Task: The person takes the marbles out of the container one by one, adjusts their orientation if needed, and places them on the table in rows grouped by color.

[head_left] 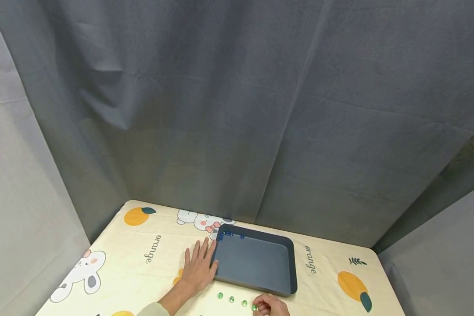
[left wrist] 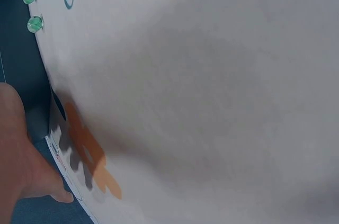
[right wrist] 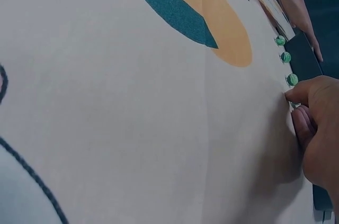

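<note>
A dark grey rectangular tray (head_left: 256, 263) lies on the table, with several blue marbles (head_left: 228, 233) in its far left corner and along its far wall. Flat, with fingers straight and spread, my left hand (head_left: 199, 268) rests beside the tray's left edge, its thumb and fingertips right at the rim. In front of the tray's near side, three green marbles (head_left: 231, 299) stand in a spaced row. At the row's right end, my right hand (head_left: 271, 304) pinches another green marble (head_left: 254, 308) between curled fingers; the right wrist view shows it mostly hidden.
A cream tablecloth (head_left: 134, 250) printed with oranges, rabbits and lettering covers the table. Grey curtains (head_left: 205, 131) hang behind the table's far edge and along both sides.
</note>
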{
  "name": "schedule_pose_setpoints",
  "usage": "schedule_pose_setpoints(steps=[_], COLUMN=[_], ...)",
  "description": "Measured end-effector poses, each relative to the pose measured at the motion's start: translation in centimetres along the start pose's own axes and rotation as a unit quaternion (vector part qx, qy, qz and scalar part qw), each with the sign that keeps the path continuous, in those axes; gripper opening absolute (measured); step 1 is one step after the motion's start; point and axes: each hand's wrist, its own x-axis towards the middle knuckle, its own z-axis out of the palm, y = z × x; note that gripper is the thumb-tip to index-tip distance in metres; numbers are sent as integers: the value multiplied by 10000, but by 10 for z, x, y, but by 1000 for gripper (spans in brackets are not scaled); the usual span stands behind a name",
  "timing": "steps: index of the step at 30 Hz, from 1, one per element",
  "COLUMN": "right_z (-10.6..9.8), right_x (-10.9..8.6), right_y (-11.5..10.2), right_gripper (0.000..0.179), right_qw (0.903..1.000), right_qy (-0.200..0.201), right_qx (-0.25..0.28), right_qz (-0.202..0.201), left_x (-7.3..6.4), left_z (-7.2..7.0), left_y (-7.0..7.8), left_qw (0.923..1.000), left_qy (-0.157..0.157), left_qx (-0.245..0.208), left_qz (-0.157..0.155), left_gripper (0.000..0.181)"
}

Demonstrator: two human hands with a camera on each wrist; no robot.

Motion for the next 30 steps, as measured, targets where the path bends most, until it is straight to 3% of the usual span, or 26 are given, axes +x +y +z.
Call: schedule_pose_setpoints(steps=[10, 17, 22, 27, 30], right_z=[5, 6, -2, -16, -23], right_x=[-1, 0, 2, 10, 19], right_y=[1, 0, -12, -32, -44], right_gripper=[11, 15, 5, 7, 6], right_qw=[9995, 9987, 9989, 9975, 9976], right_qy=[224, 510, 398, 159, 270], right_qx=[-177, -24, 224, 651, 618], right_qz=[-150, -74, 51, 241, 169], left_x=[2, 2, 2, 2, 2], left_z=[1, 2, 3, 3, 3], left_y=[-2, -2, -2, -1, -1], left_qw=[9999, 9999, 9999, 9999, 9999], left_qy=[-82, -62, -68, -74, -81], left_qx=[72, 92, 111, 109, 114], left_qz=[-48, -36, -50, -42, -64], left_gripper=[61, 61, 61, 61, 61])
